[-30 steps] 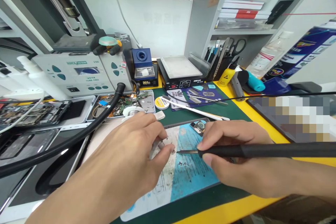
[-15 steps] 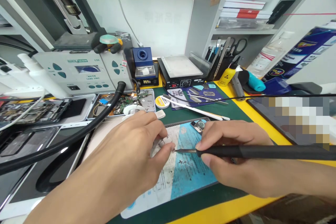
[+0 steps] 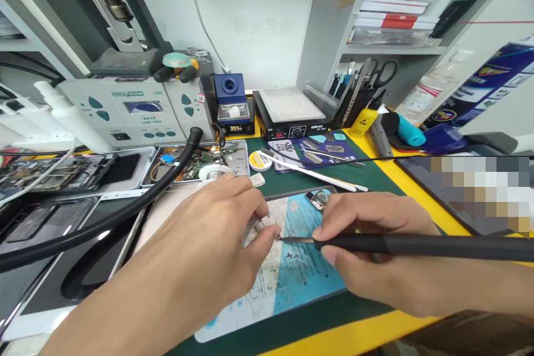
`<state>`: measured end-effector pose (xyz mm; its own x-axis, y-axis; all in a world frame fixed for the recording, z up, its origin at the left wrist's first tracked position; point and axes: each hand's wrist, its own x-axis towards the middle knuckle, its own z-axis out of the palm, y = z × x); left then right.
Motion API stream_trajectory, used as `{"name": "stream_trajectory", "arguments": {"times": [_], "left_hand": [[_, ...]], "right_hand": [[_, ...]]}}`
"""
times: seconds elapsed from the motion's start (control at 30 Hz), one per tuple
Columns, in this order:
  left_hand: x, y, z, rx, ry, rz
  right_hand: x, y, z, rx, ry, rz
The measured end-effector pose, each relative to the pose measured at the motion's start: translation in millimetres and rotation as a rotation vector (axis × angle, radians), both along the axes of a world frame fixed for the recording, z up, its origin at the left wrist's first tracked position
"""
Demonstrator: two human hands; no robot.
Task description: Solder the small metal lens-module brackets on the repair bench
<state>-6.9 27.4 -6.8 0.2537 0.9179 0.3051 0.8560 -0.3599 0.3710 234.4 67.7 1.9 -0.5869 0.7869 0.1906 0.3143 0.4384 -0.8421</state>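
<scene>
My right hand grips a black soldering iron near its front end, thumb and fingers closed round it. The iron lies nearly level, its dark pointed tip aimed left. My left hand is closed, thumb and fingers bent round a small silvery part that they mostly hide. At the left thumb's end, the iron's tip meets or nearly meets a tiny piece; I cannot tell if they touch. Both hands are over a stained white-and-blue work mat. A small camera module lies on the mat's back edge, behind my right fingers.
A black hose arches across the left side, over phone parts. Behind stand a rework station, a soldering station and a heating plate. Beyond the mat lie a solder spool, a yellow-white tin and a white stick.
The whole view has shifted slightly, moving things a little to the right. Both hands keep nearly the same pose, the iron's tip still beside my left thumb.
</scene>
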Motion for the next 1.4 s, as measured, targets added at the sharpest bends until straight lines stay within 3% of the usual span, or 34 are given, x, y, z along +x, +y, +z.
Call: {"name": "stream_trajectory", "arguments": {"times": [0.43,1.07,1.4], "left_hand": [[1.7,-0.3,1.1,-0.018,0.0,0.001],[1.6,0.1,1.9,-0.004,0.009,0.006],[1.1,-0.7,1.9,-0.021,0.004,0.004]], "right_hand": [[-2.6,-6.3,2.6,-0.072,-0.008,-0.06],[0.0,-0.5,-1.1,-0.002,0.014,-0.016],[2.3,-2.5,-0.4,-0.042,-0.005,-0.018]]}}
